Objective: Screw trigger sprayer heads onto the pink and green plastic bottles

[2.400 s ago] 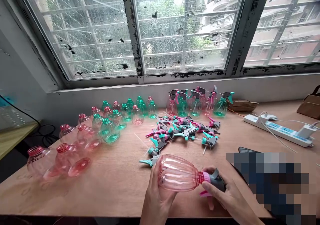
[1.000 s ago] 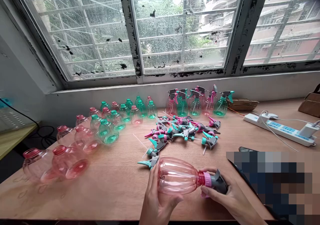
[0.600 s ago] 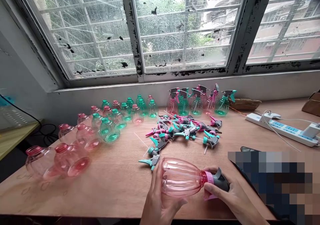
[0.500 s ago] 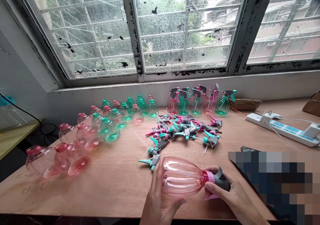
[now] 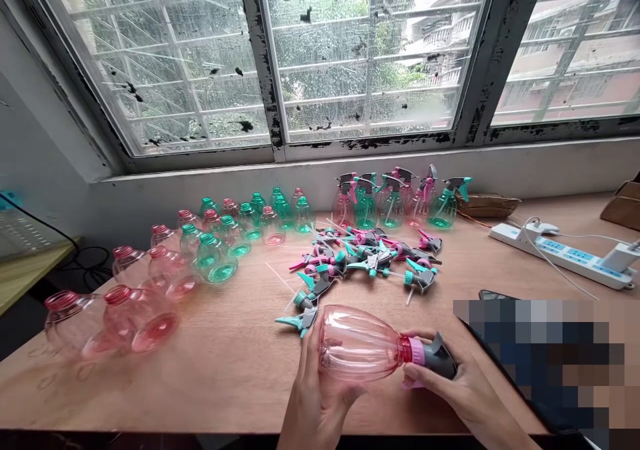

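A clear pink spray bottle (image 5: 357,343) lies sideways in the air between my hands, above the near part of the table. My left hand (image 5: 317,390) cups its base, thumb below and fingers along the far side. At the neck end, my right hand (image 5: 450,383) grips the spray head (image 5: 437,358), which is dark grey with a pink collar; its pink trigger points down and is partly covered by my fingers. The collar sits on the bottle's neck; how tight it is, I cannot tell. Just beyond my left fingertips lies a loose grey-and-teal spray head (image 5: 300,320).
Several loose spray heads (image 5: 370,257) are heaped mid-table. Open pink and green bottles (image 5: 217,260) stand in rows on the left. Assembled spray bottles (image 5: 393,203) stand by the wall. A power strip (image 5: 565,257) and a dark-edged device (image 5: 493,343), partly pixelated, are on the right.
The bottle and both hands appear slightly further left and up, along with a small shift of the whole view. Both hands keep their hold.
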The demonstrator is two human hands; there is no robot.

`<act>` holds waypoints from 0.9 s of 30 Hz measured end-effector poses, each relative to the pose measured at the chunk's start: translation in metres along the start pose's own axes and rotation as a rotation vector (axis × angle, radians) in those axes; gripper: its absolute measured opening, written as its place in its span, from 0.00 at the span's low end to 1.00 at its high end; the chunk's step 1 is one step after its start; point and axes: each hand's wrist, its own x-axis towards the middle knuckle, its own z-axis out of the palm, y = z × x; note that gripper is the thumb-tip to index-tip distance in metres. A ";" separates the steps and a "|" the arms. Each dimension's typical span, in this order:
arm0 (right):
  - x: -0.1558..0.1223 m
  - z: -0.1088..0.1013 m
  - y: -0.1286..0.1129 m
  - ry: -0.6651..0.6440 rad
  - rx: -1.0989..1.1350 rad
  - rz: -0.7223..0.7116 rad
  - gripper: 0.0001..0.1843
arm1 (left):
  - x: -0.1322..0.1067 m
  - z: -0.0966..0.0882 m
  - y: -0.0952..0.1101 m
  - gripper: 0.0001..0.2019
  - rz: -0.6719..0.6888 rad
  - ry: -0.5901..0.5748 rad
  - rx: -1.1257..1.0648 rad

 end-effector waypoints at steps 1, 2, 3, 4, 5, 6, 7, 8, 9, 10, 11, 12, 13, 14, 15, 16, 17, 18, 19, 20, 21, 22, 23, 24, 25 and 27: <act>0.000 0.001 0.000 0.013 0.006 -0.007 0.22 | 0.001 0.000 -0.001 0.42 0.001 0.004 -0.002; 0.000 0.003 -0.001 0.025 0.011 -0.019 0.22 | 0.001 0.000 -0.002 0.42 0.008 0.007 -0.004; -0.001 0.004 -0.002 0.037 0.015 -0.032 0.21 | 0.002 0.000 -0.002 0.43 0.018 0.011 -0.008; -0.002 0.006 -0.003 0.049 0.016 -0.045 0.20 | 0.002 0.000 -0.003 0.43 0.027 0.015 -0.010; -0.003 0.007 -0.004 0.055 0.012 -0.056 0.20 | 0.003 0.000 -0.004 0.43 0.032 0.018 -0.009; -0.004 0.008 -0.005 0.058 0.004 -0.065 0.20 | 0.003 0.000 -0.005 0.43 0.032 0.018 -0.008; -0.004 0.009 -0.007 0.058 -0.005 -0.070 0.20 | 0.003 -0.001 -0.005 0.43 0.030 0.016 -0.006; -0.005 0.009 -0.008 0.057 -0.015 -0.071 0.20 | 0.003 -0.002 -0.005 0.43 0.025 0.012 -0.003; -0.005 0.009 -0.008 0.057 -0.022 -0.070 0.20 | 0.002 -0.002 -0.005 0.43 0.019 0.008 0.000; -0.006 0.009 -0.009 0.057 -0.023 -0.065 0.20 | 0.002 -0.003 -0.004 0.44 0.014 0.004 0.003; -0.006 0.008 -0.009 0.059 -0.015 -0.058 0.21 | 0.001 -0.003 -0.004 0.44 0.009 0.000 0.004; -0.006 0.008 -0.009 0.063 -0.001 -0.049 0.21 | 0.000 -0.003 -0.004 0.44 0.006 -0.003 0.006; -0.005 0.008 -0.009 0.064 0.020 -0.042 0.22 | 0.000 -0.003 -0.004 0.44 0.004 -0.004 0.006; -0.005 0.007 -0.008 0.064 0.045 -0.036 0.22 | -0.001 -0.003 -0.004 0.44 0.005 -0.004 0.006; -0.005 0.007 -0.008 0.063 0.070 -0.030 0.22 | -0.001 -0.003 -0.004 0.44 0.010 -0.004 0.004; -0.004 0.007 -0.007 0.061 0.089 -0.027 0.22 | -0.002 -0.002 -0.005 0.43 0.017 -0.003 0.000; -0.004 0.007 -0.006 0.063 0.099 -0.025 0.22 | -0.002 -0.001 -0.006 0.43 0.022 -0.003 -0.008; -0.003 0.007 -0.006 0.065 0.101 -0.025 0.21 | -0.002 0.000 -0.007 0.43 0.024 -0.005 -0.019; -0.003 0.007 -0.005 0.069 0.101 -0.026 0.21 | -0.002 0.001 -0.009 0.43 0.023 -0.007 -0.030; -0.003 0.007 -0.005 0.071 0.099 -0.025 0.21 | -0.002 0.001 -0.010 0.42 0.020 -0.009 -0.038; -0.003 0.007 -0.005 0.071 0.101 -0.022 0.21 | -0.002 0.001 -0.011 0.43 0.020 -0.012 -0.038; -0.003 0.007 -0.005 0.070 0.106 -0.018 0.21 | -0.002 0.001 -0.012 0.44 0.026 -0.016 -0.031; -0.004 0.007 -0.005 0.068 0.110 -0.012 0.21 | -0.002 0.000 -0.013 0.47 0.038 -0.021 -0.020; -0.004 0.007 -0.005 0.065 0.115 -0.004 0.21 | -0.002 0.000 -0.014 0.50 0.051 -0.029 -0.013; -0.004 0.007 -0.005 0.064 0.119 0.004 0.22 | -0.002 -0.001 -0.015 0.53 0.064 -0.039 -0.016; -0.005 0.007 -0.005 0.062 0.117 0.013 0.23 | -0.002 -0.003 -0.016 0.54 0.064 -0.052 -0.052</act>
